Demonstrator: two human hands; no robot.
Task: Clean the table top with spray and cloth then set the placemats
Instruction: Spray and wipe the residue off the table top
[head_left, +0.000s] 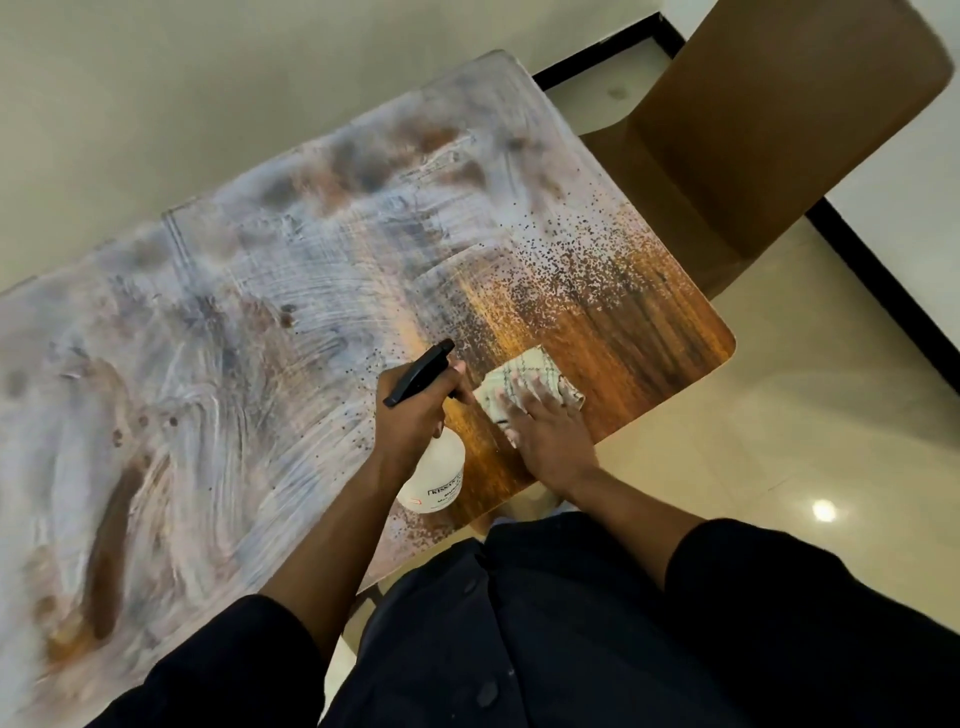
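I see the spray bottle held over the near edge of the tabletop, tilted, its white body low toward me and its black trigger head pointing up and away. The body bears a printed label I cannot read in full, and I cannot tell how much liquid is in it. My left hand is clenched around the bottle's neck, fingers wrapped just below the trigger head.

Just to the right of the bottle lies the cloth, pale with a thin checked pattern, bunched on the bare wood near the tabletop's right corner. My right hand rests flat on it, fingers straight and spread, pressing it to the surface; the far part of the cloth shows beyond the fingertips. The two hands are near each other but apart, with a strip of brown wood between them.

Around the cloth the wood is dark and glossy. Past it runs a band of fine speckled droplets, and most of the rest of the tabletop, out to the left, is covered with whitish swirled smears.

A brown chair stands at the far right end of the tabletop. Glossy pale floor tiles with a black border lie to the right, and dark sleeves and clothing fill the bottom of the view.
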